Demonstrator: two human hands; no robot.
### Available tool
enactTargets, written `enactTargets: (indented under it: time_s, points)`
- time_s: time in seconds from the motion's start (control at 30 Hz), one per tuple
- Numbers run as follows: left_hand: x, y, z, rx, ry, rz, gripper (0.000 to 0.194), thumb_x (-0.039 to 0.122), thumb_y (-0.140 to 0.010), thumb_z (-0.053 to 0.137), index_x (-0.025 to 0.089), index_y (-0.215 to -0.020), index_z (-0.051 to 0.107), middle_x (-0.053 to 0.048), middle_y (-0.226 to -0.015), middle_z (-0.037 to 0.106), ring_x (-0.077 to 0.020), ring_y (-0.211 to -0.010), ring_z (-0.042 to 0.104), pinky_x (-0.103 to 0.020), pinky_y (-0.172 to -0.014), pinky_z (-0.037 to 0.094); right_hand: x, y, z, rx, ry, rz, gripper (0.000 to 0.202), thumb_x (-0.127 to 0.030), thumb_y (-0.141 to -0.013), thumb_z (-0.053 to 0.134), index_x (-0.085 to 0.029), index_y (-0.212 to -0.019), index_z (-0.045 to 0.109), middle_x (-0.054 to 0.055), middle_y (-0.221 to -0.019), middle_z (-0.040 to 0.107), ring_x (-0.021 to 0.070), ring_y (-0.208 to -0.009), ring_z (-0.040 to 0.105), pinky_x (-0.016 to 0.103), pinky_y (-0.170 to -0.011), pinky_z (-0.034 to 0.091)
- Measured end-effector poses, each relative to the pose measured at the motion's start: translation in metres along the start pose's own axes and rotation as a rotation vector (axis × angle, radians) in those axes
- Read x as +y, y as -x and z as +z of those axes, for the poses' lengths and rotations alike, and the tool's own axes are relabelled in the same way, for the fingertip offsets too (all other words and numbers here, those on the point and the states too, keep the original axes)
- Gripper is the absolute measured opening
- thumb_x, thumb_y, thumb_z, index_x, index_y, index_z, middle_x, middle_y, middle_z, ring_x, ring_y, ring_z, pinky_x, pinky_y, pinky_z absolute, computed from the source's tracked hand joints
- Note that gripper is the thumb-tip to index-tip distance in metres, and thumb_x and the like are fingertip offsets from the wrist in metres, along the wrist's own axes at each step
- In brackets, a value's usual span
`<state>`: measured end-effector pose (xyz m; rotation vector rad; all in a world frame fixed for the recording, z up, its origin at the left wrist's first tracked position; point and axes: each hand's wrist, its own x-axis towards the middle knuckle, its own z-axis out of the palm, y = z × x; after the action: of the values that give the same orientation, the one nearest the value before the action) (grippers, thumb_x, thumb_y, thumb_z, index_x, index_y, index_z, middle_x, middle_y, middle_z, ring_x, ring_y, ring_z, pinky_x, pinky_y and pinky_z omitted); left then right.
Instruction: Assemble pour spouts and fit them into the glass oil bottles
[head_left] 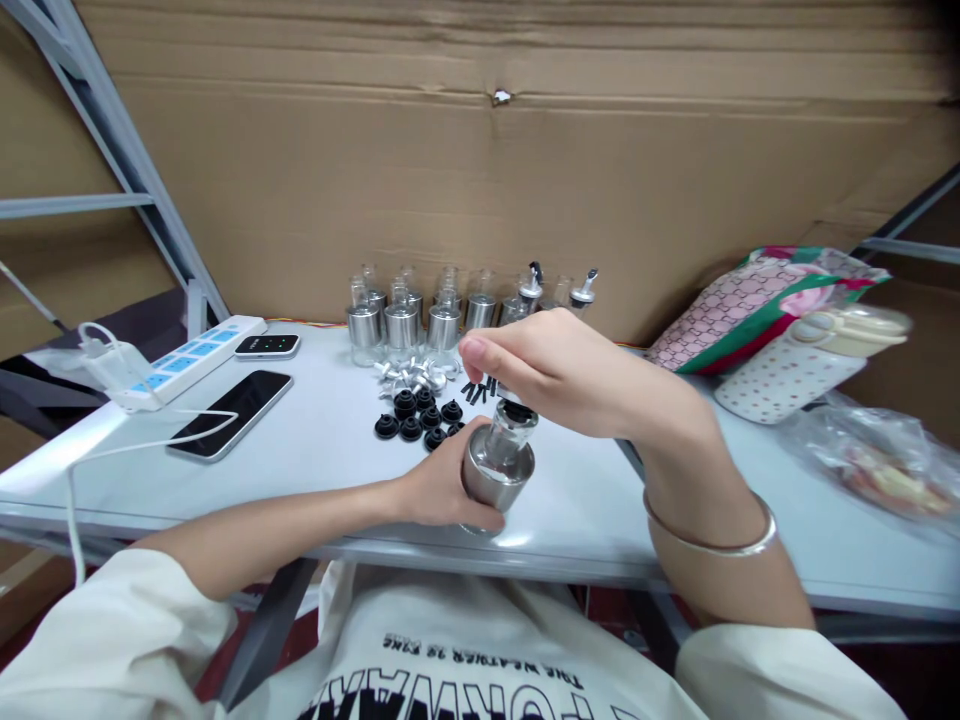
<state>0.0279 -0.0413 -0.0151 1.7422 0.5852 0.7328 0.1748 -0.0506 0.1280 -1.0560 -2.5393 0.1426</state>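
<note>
My left hand (442, 480) is wrapped around a glass bottle with a metal sleeve (498, 478), tilted slightly near the table's front edge. Over its mouth, my right hand (551, 365) is bent palm-down with its fingers closed together. A black stopper (516, 411) shows at the bottle's neck beneath that hand; the rest of its top is hidden. Just beyond the left hand lie several black ribbed caps (410, 428), a heap of silver-white pourer parts (411, 376) and some thin black tubes (477, 391).
Several sleeved glass bottles (401, 325) stand along the cardboard wall (480, 180); two at the right carry pour spouts (583, 288). A phone (232, 415), a small device (268, 345) and a power strip (199, 360) lie left. A dotted tumbler (784, 375), pink pouch (739, 305) and plastic bag (877, 465) are right.
</note>
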Motion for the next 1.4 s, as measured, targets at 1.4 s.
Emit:
enactTargets:
  time_s: [1.4]
  points:
    - [-0.008,-0.003,-0.002,-0.008,-0.033,0.043,0.076,0.019,-0.050,0.079,0.014,-0.118,0.046,-0.013,-0.123,0.056,-0.0350,-0.117,0.048,-0.051,-0.101,0.037,-0.033,0.006,0.027,0.007,0.850,0.076,0.020,-0.013,-0.080,0.045,-0.015,-0.063,0.056,0.005,-0.053,0.052,0.0126,-0.042,0.033,0.028,-0.046,0.012]
